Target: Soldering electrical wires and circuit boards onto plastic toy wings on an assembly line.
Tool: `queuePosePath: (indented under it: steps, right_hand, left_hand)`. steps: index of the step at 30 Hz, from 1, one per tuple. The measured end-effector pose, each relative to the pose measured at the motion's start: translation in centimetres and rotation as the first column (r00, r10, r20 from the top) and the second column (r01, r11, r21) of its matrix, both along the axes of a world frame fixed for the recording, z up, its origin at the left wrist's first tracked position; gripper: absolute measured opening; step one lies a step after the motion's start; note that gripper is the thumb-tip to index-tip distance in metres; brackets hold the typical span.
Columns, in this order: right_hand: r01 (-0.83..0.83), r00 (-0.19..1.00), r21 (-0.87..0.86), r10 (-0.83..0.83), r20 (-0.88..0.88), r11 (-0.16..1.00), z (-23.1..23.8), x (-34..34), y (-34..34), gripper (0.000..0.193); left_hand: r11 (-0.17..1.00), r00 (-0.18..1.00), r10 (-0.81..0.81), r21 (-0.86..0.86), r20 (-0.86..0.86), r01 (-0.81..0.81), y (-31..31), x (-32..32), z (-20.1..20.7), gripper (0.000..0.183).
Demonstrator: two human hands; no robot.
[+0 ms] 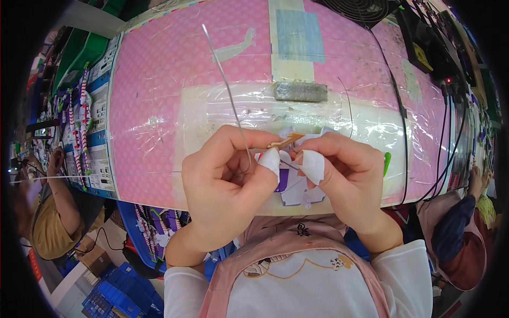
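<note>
1. Fingers (pixel 257 139) of the left hand (pixel 217 183) are clamped on a small tan piece (pixel 291 139) in the middle of the frame.
2. The right hand (pixel 350 177) is just beside it. Its thumb and pointing finger are bent close to each other, but I cannot tell if they hold anything.
3. Both thumbs have white wraps (pixel 313 167) on their tips.
4. A thin grey wire (pixel 228 87) runs from the upper left of the frame down to the curled left hand.
5. Under the hands, a white and purple thing (pixel 297 192) is on the pink counter (pixel 151 90). The hands hide part of it.
6. A grey block (pixel 301 91) lies above the hands in the frame.
7. A green thing (pixel 387 163) pokes out to the right of the right hand.
8. A black fan (pixel 360 9) is at the upper right.
9. Blue crates (pixel 124 291) are at the lower left.
</note>
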State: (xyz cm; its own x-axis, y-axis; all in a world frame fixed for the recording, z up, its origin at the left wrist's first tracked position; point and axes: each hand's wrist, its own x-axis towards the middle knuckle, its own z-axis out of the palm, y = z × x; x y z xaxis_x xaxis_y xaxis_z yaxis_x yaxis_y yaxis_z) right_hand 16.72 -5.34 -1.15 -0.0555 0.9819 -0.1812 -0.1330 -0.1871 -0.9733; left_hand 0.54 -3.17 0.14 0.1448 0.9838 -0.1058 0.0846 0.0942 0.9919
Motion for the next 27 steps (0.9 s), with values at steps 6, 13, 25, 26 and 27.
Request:
queuePosePath:
  steps: [6,13,25,26,27]
  right_hand:
    - [0.003,0.991,0.112,-0.017,0.131,0.994,-0.3,-0.1,0.2,0.010]
    - [0.039,0.993,0.087,-0.049,0.110,0.995,-0.2,-0.5,0.3,0.010]
    - [-0.026,0.972,0.042,0.015,0.236,0.999,0.6,-0.6,0.3,0.006]
    - [-0.049,0.967,-0.013,0.051,0.248,0.999,1.0,-0.5,0.3,0.006]
    - [-0.052,0.964,-0.013,0.053,0.259,0.999,1.2,-0.5,0.3,0.006]
  left_hand:
    - [1.000,0.999,-0.006,-0.015,0.042,0.007,0.0,-0.1,0.3,0.014]
    - [1.000,0.999,-0.021,0.024,0.034,0.021,-0.2,-0.3,0.4,0.014]
    - [0.997,0.971,-0.060,0.041,-0.231,0.071,-0.4,-0.6,1.4,0.016]
    - [0.993,0.966,-0.064,0.083,-0.249,0.087,-0.4,-0.6,1.3,0.016]
    - [0.987,0.961,-0.067,0.125,-0.267,0.104,-0.5,-0.6,1.2,0.017]
